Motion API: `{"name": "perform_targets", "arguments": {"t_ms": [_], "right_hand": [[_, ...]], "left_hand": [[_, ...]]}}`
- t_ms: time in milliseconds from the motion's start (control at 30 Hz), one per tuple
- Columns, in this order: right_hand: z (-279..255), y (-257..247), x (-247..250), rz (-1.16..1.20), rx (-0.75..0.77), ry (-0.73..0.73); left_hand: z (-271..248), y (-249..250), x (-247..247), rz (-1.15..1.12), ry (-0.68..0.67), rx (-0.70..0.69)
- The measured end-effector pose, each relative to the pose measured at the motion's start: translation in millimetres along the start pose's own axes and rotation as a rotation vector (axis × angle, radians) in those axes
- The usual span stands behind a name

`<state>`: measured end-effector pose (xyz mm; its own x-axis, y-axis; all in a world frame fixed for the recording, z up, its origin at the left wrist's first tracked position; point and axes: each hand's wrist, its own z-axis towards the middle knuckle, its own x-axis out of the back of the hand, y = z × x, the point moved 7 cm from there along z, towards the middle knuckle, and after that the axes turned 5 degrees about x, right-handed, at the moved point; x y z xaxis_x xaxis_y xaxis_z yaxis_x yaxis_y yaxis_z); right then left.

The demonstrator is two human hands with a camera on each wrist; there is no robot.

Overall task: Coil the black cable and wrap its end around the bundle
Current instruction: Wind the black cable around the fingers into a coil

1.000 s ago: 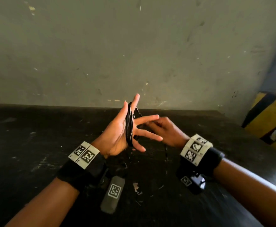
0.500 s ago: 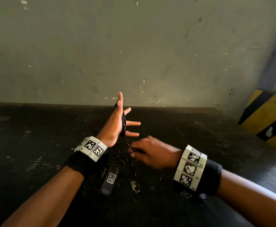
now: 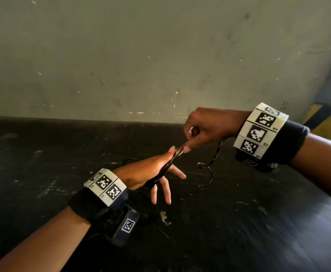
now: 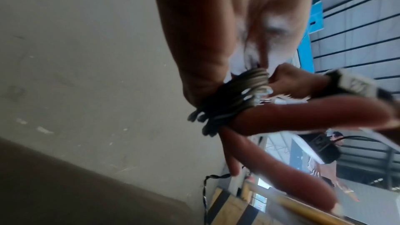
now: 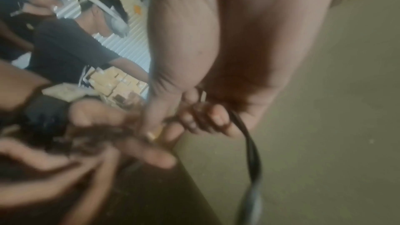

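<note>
The black cable coil (image 3: 161,170) is wound in several turns round my left hand (image 3: 141,173), which is held out with straight, spread fingers. In the left wrist view the bundle (image 4: 233,95) crosses the palm at the base of the fingers (image 4: 303,114). My right hand (image 3: 206,128) is up and to the right of it and pinches the cable right at the left fingertips. The loose tail (image 3: 213,156) hangs from the right hand, curls and trails down to the table. The right wrist view shows that strand (image 5: 251,151) leaving the curled fingers (image 5: 205,114).
Both hands hover over a scuffed black table (image 3: 239,222) backed by a grey wall (image 3: 160,55). A pale scrap (image 3: 163,215) lies on the table below the left hand. A yellow and black striped barrier (image 3: 329,122) stands at the far right. Other people appear in the wrist views.
My right hand rose from low by the table, up and right above the left fingertips, carrying the cable over the coil. My left hand dropped from upright to nearly level.
</note>
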<state>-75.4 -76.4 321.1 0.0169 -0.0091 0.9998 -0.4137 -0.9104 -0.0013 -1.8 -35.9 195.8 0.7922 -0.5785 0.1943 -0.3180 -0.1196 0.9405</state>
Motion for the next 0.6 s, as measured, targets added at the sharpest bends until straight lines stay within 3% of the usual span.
{"name": "perform_targets", "arguments": {"t_ms": [333, 467, 600], "right_hand": [[-12, 30, 20, 0.268, -0.061, 0.256], [-21, 15, 29, 0.400, 0.041, 0.416], [-21, 0, 28, 0.415, 0.089, 0.358]], "left_hand": [[-18, 14, -2, -0.153, -0.224, -0.038], [-12, 9, 10, -0.180, -0.089, -0.013], [-4, 0, 14, -0.128, -0.002, 0.043]]}}
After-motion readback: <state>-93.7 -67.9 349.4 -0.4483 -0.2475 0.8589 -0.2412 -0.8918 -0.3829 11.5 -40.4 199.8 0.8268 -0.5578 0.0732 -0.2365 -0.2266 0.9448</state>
